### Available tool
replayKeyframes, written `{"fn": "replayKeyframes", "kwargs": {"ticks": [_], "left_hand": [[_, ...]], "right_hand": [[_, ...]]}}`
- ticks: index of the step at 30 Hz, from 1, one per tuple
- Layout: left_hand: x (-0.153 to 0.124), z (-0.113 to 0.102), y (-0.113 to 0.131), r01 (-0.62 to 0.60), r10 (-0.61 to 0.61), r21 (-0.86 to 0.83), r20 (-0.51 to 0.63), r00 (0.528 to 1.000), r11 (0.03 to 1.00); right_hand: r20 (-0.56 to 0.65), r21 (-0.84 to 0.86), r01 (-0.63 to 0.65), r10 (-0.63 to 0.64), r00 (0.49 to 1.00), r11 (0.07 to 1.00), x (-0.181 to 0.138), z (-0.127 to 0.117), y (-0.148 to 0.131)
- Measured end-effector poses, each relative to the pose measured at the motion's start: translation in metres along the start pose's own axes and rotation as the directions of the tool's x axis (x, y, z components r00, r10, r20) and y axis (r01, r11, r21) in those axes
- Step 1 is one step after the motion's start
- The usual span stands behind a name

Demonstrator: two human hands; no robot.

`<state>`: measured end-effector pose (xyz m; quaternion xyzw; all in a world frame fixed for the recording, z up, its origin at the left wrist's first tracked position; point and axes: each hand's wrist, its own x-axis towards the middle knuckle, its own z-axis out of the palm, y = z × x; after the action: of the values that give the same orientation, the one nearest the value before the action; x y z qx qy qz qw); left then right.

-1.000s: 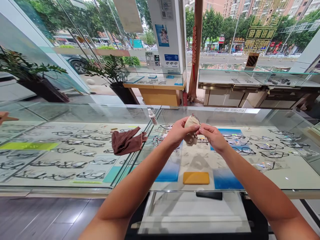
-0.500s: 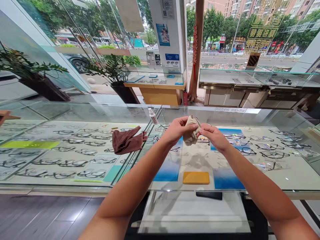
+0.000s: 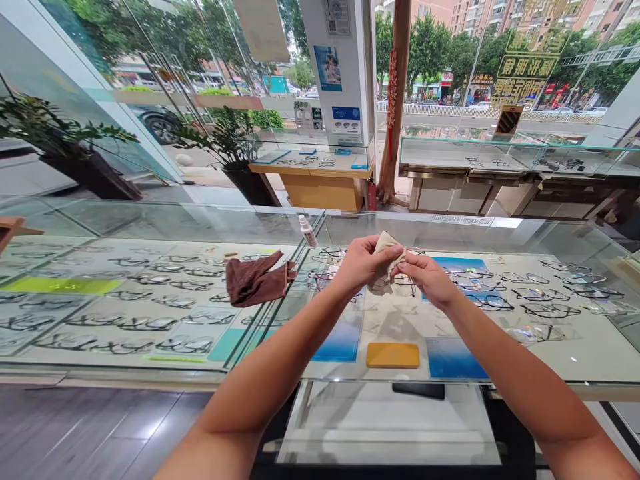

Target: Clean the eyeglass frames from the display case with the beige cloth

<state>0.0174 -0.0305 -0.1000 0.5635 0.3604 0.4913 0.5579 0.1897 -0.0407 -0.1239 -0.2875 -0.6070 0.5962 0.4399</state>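
My left hand (image 3: 364, 263) is closed on a crumpled beige cloth (image 3: 381, 283), the thumb pressed over it. Against the cloth's right side, my right hand (image 3: 428, 275) pinches with thumb and fingertips. What sits between those fingers is too small and covered to make out; thin spectacle rims show just below, and I cannot tell if they are held or lie in the case beneath. Both hands are raised above the glass counter (image 3: 395, 373). Left of them a brown cloth (image 3: 255, 280) lies crumpled on the glass, with a small white spray bottle (image 3: 307, 231) upright behind it.
A yellow-orange rectangular object (image 3: 393, 355) lies near the counter's front edge. Rows of spectacles (image 3: 547, 310) fill the showcase, some around blue cards (image 3: 455, 358). Below the front edge is a white surface (image 3: 390, 433) with a dark flat object (image 3: 419, 390). Potted plants (image 3: 250, 183) stand behind.
Both hands have shifted very slightly to the right. The beige cloth is bunched narrower and tilted differently in the left fingers. The brown cloth and bottle stay in place.
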Motion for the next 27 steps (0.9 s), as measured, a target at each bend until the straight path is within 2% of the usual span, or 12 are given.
{"fn": "replayKeyframes", "kwargs": {"ticks": [5, 8, 11, 13, 20, 27], "left_hand": [[0.003, -0.002, -0.001, -0.038, 0.038, -0.013, -0.014, 0.999, 0.999], [0.006, -0.013, 0.003, 0.029, -0.026, -0.033, 0.095, 0.995, 0.999], [0.008, -0.022, 0.006, 0.111, -0.096, -0.053, 0.233, 0.968, 0.992], [0.007, -0.022, 0.007, 0.113, -0.094, -0.061, 0.255, 0.962, 0.992], [0.002, -0.008, 0.004, -0.057, 0.056, 0.007, 0.092, 0.994, 0.998], [0.001, -0.001, -0.005, -0.175, 0.181, 0.075, -0.082, 0.98, 0.982]], "right_hand": [[-0.012, 0.024, 0.016, -0.016, 1.0, 1.0, 0.0, 0.002, -0.003], [-0.063, 0.066, 0.006, -0.002, 0.998, 0.998, 0.001, -0.001, -0.007], [-0.087, 0.087, -0.023, 0.031, 0.996, 0.996, 0.002, -0.005, -0.009], [-0.094, 0.089, -0.026, 0.034, 0.995, 0.996, 0.003, -0.006, -0.009], [-0.071, 0.162, -0.057, 0.069, 0.995, 0.985, 0.001, 0.004, -0.01], [-0.01, 0.184, -0.047, 0.05, 0.999, 0.982, -0.002, 0.014, -0.008]]}}
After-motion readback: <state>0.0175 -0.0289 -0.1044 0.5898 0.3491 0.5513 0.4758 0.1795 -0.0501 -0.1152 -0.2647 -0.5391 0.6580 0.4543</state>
